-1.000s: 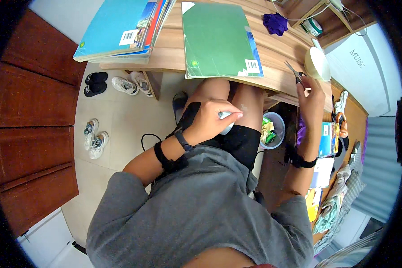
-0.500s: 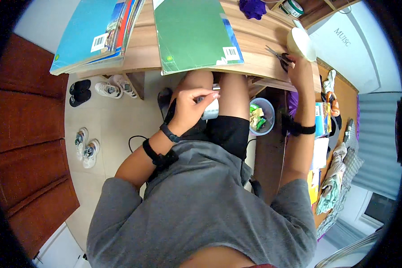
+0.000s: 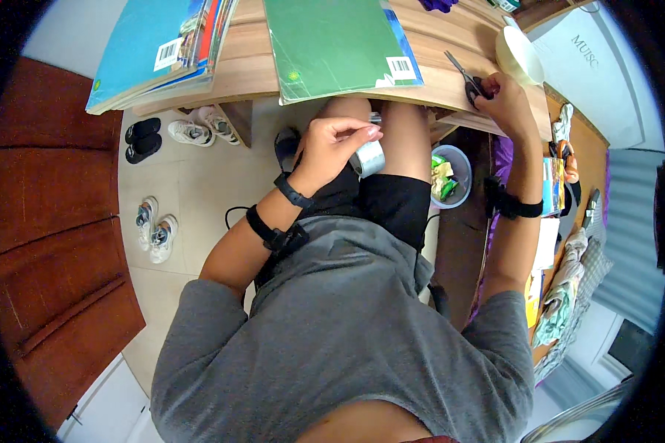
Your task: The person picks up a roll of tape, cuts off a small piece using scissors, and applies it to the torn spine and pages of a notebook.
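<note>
My left hand (image 3: pixel 336 148) is above my lap, with thumb and fingers pinched together on a silvery-grey roll of tape (image 3: pixel 369 158). A small shiny piece shows just beyond the fingertips; I cannot tell whether it is part of the roll. At the right front of the desk, my right hand (image 3: pixel 511 109) has its curled fingers at the dark handles of a pair of scissors (image 3: pixel 463 71). The scissors' blades point away and to the left over the desktop. Beside this hand stands a white bowl (image 3: pixel 519 56).
A large green book (image 3: pixel 340 52) overhangs the front edge of the wooden desk (image 3: pixel 440 44). To its left is a stack of books (image 3: pixel 137 55). A bin (image 3: pixel 462 177) with wrappers stands below, right of my legs. Shoes (image 3: pixel 162 238) lie on the floor at left.
The whole view has shifted a little. Relative to the bowl, the scissors have moved slightly left and their tips have swung farther away. My left hand still holds the tape roll over my lap.
</note>
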`<action>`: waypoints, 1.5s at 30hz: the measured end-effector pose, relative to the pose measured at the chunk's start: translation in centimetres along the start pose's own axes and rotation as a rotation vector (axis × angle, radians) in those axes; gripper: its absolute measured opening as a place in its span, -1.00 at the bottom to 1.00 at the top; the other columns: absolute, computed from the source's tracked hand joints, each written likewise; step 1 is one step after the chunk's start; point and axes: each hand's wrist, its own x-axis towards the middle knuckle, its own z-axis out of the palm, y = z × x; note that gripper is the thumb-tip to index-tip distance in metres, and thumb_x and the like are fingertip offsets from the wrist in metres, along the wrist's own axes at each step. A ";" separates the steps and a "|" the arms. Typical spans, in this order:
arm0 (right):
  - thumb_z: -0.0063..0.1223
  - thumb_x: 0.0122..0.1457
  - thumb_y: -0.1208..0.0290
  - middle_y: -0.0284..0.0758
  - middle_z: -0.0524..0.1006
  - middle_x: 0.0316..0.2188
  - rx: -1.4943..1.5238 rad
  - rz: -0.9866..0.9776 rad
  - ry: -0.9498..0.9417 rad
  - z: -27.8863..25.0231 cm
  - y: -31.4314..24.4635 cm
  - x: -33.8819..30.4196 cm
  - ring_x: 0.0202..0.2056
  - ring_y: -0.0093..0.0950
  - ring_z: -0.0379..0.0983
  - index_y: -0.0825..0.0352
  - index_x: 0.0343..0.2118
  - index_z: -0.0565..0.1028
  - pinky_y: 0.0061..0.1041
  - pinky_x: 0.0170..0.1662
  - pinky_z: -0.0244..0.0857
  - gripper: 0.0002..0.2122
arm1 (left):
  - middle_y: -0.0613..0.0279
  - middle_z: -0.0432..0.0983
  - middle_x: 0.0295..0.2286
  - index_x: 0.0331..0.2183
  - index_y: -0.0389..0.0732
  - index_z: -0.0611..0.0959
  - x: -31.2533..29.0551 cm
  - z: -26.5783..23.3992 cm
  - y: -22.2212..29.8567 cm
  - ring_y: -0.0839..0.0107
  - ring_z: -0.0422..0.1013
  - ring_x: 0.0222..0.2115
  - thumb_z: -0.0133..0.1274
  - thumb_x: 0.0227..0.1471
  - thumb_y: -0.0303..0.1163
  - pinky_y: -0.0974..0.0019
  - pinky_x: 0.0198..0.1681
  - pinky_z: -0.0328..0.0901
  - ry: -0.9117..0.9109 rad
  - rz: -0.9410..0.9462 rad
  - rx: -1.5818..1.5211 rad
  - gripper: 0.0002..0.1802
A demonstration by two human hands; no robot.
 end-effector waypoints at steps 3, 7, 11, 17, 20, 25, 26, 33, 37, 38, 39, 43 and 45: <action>0.44 -0.12 0.35 0.01 0.64 -0.23 0.071 -0.031 0.000 -0.1 0.3 -0.8 -0.16 -0.10 0.61 0.47 -0.32 0.61 -0.26 -0.05 0.47 -0.65 | 0.11 0.75 -0.28 -0.23 -0.38 0.79 0.2 0.1 0.2 0.45 0.63 -0.23 0.21 0.25 -0.45 0.34 -0.06 0.49 -0.018 0.008 0.030 -0.81; 0.46 -0.15 0.38 0.00 0.64 -0.22 0.082 -0.009 -0.012 -0.1 -0.5 -1.3 -0.14 -0.09 0.60 0.46 -0.30 0.62 -0.25 -0.03 0.47 -0.65 | 0.12 0.75 -0.28 -0.22 -0.39 0.79 0.2 0.3 0.0 0.45 0.63 -0.24 0.21 0.24 -0.46 0.36 -0.07 0.49 -0.028 0.019 0.065 -0.82; 0.45 -0.15 0.41 -0.01 0.63 -0.23 0.016 0.070 -0.002 -0.8 -2.1 -2.5 -0.14 -0.08 0.59 0.45 -0.28 0.63 -0.25 -0.02 0.47 -0.66 | 0.12 0.75 -0.29 -0.22 -0.39 0.79 0.0 0.6 0.5 0.46 0.63 -0.25 0.22 0.23 -0.48 0.37 -0.09 0.50 -0.024 0.008 0.054 -0.83; 0.42 -0.11 0.49 -0.10 0.62 -0.25 0.012 -0.071 0.132 0.1 -1.0 -4.5 -0.24 -0.22 0.61 0.48 -0.24 0.62 -0.34 -0.10 0.47 -0.67 | 0.13 0.76 -0.30 -0.21 -0.37 0.80 0.2 0.3 0.6 0.48 0.63 -0.26 0.23 0.22 -0.47 0.38 -0.12 0.49 -0.045 0.054 0.159 -0.83; 0.43 -0.10 0.49 -0.10 0.61 -0.27 0.070 -0.021 0.167 0.2 -1.0 -5.1 -0.24 -0.22 0.60 0.47 -0.25 0.62 -0.35 -0.09 0.46 -0.68 | 0.14 0.76 -0.29 -0.21 -0.35 0.81 0.2 0.2 0.5 0.49 0.63 -0.28 0.25 0.21 -0.46 0.39 -0.14 0.48 -0.044 0.054 0.144 -0.83; 0.38 0.11 0.45 -0.22 0.66 -0.22 0.633 0.239 0.139 3.0 -1.9 -11.5 -0.20 -0.42 0.63 0.39 -0.24 0.58 -0.43 -0.15 0.49 -0.78 | 0.17 0.77 -0.31 -0.23 -0.33 0.82 0.0 0.4 2.2 0.52 0.63 -0.29 0.27 0.20 -0.44 0.42 -0.16 0.48 -0.042 0.066 0.195 -0.83; 0.33 0.19 0.43 -0.24 0.66 -0.19 0.930 0.259 0.097 4.8 -1.4 -13.3 -0.19 -0.44 0.63 0.36 -0.20 0.57 -0.43 -0.14 0.51 -0.81 | 0.17 0.77 -0.31 -0.23 -0.32 0.82 -0.2 0.5 2.3 0.52 0.62 -0.30 0.27 0.19 -0.44 0.43 -0.17 0.47 -0.039 0.075 0.198 -0.84; -0.01 0.41 -0.10 -0.05 0.47 0.11 1.869 0.649 0.146 14.9 -12.1 -19.4 0.07 -0.01 0.56 0.46 0.15 0.27 -0.09 0.18 0.39 -0.39 | 0.13 0.76 -0.29 -0.20 -0.40 0.78 -0.5 1.5 3.9 0.52 0.62 -0.28 0.25 0.23 -0.45 0.43 -0.15 0.49 -0.004 0.051 0.162 -0.80; -0.27 0.48 -0.16 -0.13 0.48 0.09 1.519 0.475 0.385 17.3 -15.5 -17.3 -0.02 -0.28 0.54 0.41 0.13 0.30 -0.28 0.10 0.40 -0.41 | 0.04 0.74 -0.26 -0.16 -0.44 0.76 -0.8 2.6 5.7 0.44 0.64 -0.25 0.22 0.25 -0.46 0.40 -0.11 0.51 0.099 0.071 0.070 -0.78; -0.29 0.50 -0.13 -0.15 0.49 0.06 1.459 0.492 0.441 17.5 -15.9 -16.6 -0.07 -0.36 0.52 0.40 0.13 0.31 -0.34 0.06 0.40 -0.44 | 0.02 0.74 -0.26 -0.15 -0.46 0.75 -0.8 2.9 6.2 0.42 0.65 -0.24 0.21 0.25 -0.46 0.38 -0.10 0.52 0.135 0.062 0.032 -0.77; -0.34 0.54 -0.06 -0.20 0.50 0.00 1.449 0.582 0.513 16.6 -16.9 -15.6 -0.15 -0.47 0.44 0.36 0.08 0.33 -0.44 -0.04 0.39 -0.51 | 0.00 0.74 -0.25 -0.14 -0.47 0.74 -0.9 3.3 6.5 0.40 0.65 -0.23 0.21 0.26 -0.46 0.37 -0.09 0.52 0.172 0.051 -0.007 -0.76; -0.29 0.56 0.12 -0.32 0.43 -0.20 1.389 0.635 0.586 14.9 -18.1 -13.3 -0.23 -0.51 0.34 0.31 -0.08 0.30 -0.49 -0.05 0.29 -0.69 | -0.07 0.72 -0.23 -0.11 -0.48 0.71 -1.2 4.2 7.1 0.29 0.67 -0.21 0.19 0.27 -0.46 0.32 -0.06 0.54 0.271 0.048 -0.089 -0.74; -0.24 0.56 0.21 -0.35 0.38 -0.26 1.137 0.548 0.746 17.5 -17.2 -12.0 -0.24 -0.52 0.31 0.30 -0.12 0.28 -0.50 -0.04 0.27 -0.77 | -0.08 0.72 -0.23 -0.12 -0.47 0.72 -1.3 4.3 7.3 0.29 0.67 -0.22 0.19 0.27 -0.45 0.32 -0.07 0.55 0.299 0.048 -0.101 -0.74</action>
